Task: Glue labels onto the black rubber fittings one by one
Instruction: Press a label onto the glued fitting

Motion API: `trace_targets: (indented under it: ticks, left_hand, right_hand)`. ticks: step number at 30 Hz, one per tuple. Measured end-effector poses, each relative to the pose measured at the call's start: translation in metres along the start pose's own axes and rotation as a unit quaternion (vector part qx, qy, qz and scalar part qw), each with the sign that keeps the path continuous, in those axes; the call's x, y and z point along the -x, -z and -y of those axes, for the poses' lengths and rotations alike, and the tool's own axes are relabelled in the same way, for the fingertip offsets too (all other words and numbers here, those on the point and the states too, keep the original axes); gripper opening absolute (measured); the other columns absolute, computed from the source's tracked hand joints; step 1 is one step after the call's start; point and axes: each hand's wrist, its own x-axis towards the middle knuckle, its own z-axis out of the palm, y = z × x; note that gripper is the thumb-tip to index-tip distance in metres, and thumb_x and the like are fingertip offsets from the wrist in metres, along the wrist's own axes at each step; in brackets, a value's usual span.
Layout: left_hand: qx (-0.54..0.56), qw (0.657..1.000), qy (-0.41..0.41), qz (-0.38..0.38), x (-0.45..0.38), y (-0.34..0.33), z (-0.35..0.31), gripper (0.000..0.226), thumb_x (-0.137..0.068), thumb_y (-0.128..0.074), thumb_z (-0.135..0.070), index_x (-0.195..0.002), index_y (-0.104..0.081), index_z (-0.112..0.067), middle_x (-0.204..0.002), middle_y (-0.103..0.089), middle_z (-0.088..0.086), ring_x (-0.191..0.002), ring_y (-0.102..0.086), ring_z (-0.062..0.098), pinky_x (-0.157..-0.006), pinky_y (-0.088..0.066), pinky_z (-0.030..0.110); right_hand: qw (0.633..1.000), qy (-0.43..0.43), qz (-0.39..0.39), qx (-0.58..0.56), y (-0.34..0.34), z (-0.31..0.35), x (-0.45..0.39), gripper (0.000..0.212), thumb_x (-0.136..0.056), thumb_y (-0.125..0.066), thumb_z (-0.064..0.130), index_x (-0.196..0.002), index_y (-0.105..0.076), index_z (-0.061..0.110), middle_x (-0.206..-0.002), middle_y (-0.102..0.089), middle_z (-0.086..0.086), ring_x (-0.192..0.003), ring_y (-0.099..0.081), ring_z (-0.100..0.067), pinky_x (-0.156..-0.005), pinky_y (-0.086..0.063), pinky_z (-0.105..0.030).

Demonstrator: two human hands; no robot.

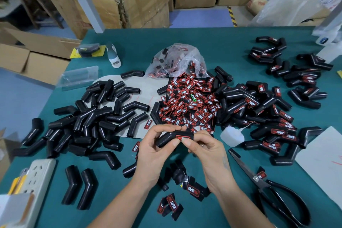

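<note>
Power strip: a white power strip (39, 177) is seen at the counter's near left edge.
Counter: a teal counter (212, 42) is covered with parts from left to right.
Unlabelled pile: a heap of bare black fittings (88, 122) is spread over the left half of the counter.
Left hand: the left hand (153, 152) is raised above the counter, its fingers (166, 128) curled over the top of the held fitting and its thumb pressed against the near side.
Held fitting: a bent black rubber fitting (172, 138) is gripped between both hands at the centre; its left end sticks out below the left fingers, and its right end is covered by the right hand.
Label on fitting: a red and black label (183, 137) is seen on the near face of the held fitting, just between the two thumbs.
Right hand: the right hand (207, 150) is closed on the fitting's right end, with the thumb tip pressed at the label's lower edge and the forefinger laid over the top.
Label heap: loose red and black labels (192, 102) are piled behind the hands, spilling from a clear plastic bag (177, 61).
Glue bottle: a white squeeze bottle (232, 136) is lying just right of the right hand.
Scissors: black scissors (266, 185) are laid at the near right.
Labelled pile: fittings already bearing labels (273, 116) are heaped on the right.
</note>
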Motion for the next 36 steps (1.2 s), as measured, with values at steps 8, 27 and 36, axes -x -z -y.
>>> trace_targets:
  ticks: [8,27,36]
  left_hand:
    - [-0.031,0.999,0.024,-0.028,0.002,-0.001,0.001,0.023,-0.091,-0.078,-0.011,-0.112,-0.069,-0.011,-0.121,-0.073,0.018,-0.122,-0.068,0.039,-0.106,-0.054,0.049]
    - [-0.025,0.997,0.057,-0.052,0.002,-0.002,-0.001,0.027,-0.09,-0.08,-0.018,-0.115,-0.069,-0.013,-0.123,-0.073,0.017,-0.12,-0.068,0.038,-0.104,-0.056,0.046]
    - [-0.11,0.993,-0.003,-0.037,0.005,-0.004,-0.005,0.023,-0.09,-0.076,-0.013,-0.108,-0.063,-0.017,-0.118,-0.074,0.014,-0.119,-0.068,0.033,-0.103,-0.055,0.043]
  right_hand:
    - [0.999,0.013,-0.012,0.035,0.0,-0.005,-0.001,0.004,-0.079,-0.083,0.022,-0.082,-0.082,0.021,-0.084,-0.059,0.007,-0.074,-0.055,-0.006,-0.071,-0.047,-0.016]
    - [0.995,0.038,-0.021,0.086,-0.003,-0.005,0.001,0.014,-0.077,-0.085,0.023,-0.091,-0.084,0.028,-0.092,-0.063,0.002,-0.083,-0.061,-0.007,-0.082,-0.051,-0.021]
    - [0.997,0.011,-0.029,0.078,-0.004,-0.004,0.002,0.007,-0.076,-0.086,0.027,-0.083,-0.082,0.026,-0.081,-0.055,0.012,-0.073,-0.051,-0.004,-0.073,-0.045,-0.016]
